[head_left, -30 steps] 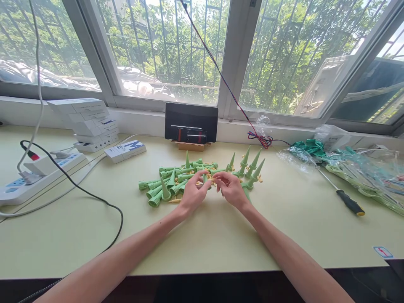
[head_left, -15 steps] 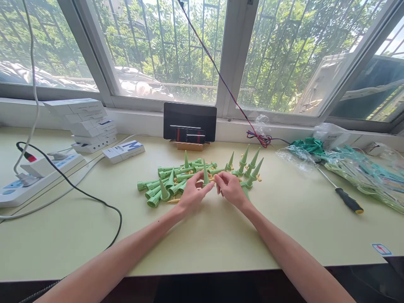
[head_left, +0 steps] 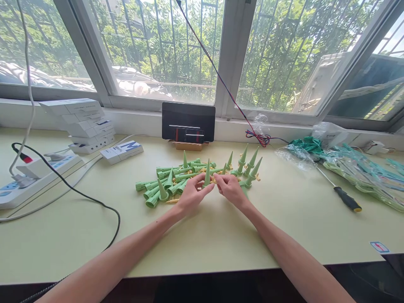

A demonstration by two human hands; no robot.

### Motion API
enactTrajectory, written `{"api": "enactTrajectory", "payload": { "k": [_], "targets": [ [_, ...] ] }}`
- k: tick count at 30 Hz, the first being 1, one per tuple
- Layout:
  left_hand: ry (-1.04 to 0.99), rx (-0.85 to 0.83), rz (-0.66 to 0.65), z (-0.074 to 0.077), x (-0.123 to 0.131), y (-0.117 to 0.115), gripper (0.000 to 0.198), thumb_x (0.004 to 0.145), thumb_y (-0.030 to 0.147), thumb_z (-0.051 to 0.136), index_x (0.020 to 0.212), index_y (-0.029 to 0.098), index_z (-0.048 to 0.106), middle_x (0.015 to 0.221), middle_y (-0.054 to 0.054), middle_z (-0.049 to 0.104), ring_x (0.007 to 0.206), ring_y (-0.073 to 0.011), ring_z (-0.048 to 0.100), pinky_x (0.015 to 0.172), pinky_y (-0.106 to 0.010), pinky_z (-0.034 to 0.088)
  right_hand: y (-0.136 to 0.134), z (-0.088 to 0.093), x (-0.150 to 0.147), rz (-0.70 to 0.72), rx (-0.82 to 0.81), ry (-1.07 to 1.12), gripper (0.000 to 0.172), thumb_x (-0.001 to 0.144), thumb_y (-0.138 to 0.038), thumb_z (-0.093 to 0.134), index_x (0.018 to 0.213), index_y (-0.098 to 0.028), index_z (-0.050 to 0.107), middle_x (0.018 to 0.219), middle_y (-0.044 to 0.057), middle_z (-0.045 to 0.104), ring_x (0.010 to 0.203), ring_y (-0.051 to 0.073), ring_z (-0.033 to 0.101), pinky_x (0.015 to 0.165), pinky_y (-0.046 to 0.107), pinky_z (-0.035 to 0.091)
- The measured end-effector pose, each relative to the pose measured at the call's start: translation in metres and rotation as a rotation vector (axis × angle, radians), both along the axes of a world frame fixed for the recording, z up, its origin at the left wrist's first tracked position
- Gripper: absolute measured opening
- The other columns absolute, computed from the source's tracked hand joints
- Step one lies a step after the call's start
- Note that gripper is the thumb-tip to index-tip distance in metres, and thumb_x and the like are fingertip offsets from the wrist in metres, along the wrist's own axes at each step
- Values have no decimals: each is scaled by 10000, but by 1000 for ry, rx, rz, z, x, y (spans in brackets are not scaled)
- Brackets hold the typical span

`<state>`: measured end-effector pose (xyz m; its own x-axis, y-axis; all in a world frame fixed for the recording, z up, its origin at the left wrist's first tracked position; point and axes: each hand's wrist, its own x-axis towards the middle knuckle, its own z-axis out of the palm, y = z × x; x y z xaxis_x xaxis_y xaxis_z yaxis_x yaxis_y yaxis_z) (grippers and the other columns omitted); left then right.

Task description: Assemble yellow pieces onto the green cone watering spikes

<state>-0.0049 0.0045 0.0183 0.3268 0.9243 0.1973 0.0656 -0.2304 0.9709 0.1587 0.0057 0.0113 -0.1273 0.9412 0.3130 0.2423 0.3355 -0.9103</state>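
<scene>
My left hand (head_left: 193, 194) is closed around the base of a green plastic watering spike (head_left: 207, 174), its point upward. Close beside it, my right hand (head_left: 232, 189) pinches a small yellow valve (head_left: 213, 180) against the spike's side; fingers partly hide where they meet. Several green tubes and cones lie in a pile (head_left: 176, 174) behind and left of my left hand, with yellow pieces among them. Beyond my right hand, several green spikes (head_left: 252, 172) stand point up, some with yellow valves on their sides.
At the back stand a black tablet (head_left: 188, 118) and a phone (head_left: 189, 136). White boxes (head_left: 90, 126) and a power strip (head_left: 41, 179) with cables are on the left. A screwdriver (head_left: 347, 198) and plastic bags (head_left: 356, 172) lie on the right.
The spike in my left hand leans slightly less and sits a little further right. My right fingers stay pinched at its side. The whole view has shifted slightly.
</scene>
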Motion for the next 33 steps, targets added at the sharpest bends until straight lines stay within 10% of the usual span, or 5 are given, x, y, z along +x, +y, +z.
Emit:
{"api": "enactTrajectory", "payload": {
  "k": [15, 33],
  "targets": [
    [-185, -182, 8, 4, 2, 2, 299, 762, 410, 726, 839, 144, 613, 781, -39, 582, 584, -114, 532, 408, -206, 411, -2, 2, 1, 64, 20, 6, 379, 917, -552, 522, 771, -202, 529, 736, 0, 592, 496, 101, 515, 470, 245, 429],
    [-214, -109, -90, 0, 4, 1, 237, 805, 342, 709, 904, 138, 639, 688, -8, 590, 623, -126, 543, 531, -258, 484, -2, -2, -1, -2, 5, -86, 532, 953, -577, 413, 564, -214, 401, 492, -32, 405, 456, 112, 366, 472, 261, 302]
  ]
}}
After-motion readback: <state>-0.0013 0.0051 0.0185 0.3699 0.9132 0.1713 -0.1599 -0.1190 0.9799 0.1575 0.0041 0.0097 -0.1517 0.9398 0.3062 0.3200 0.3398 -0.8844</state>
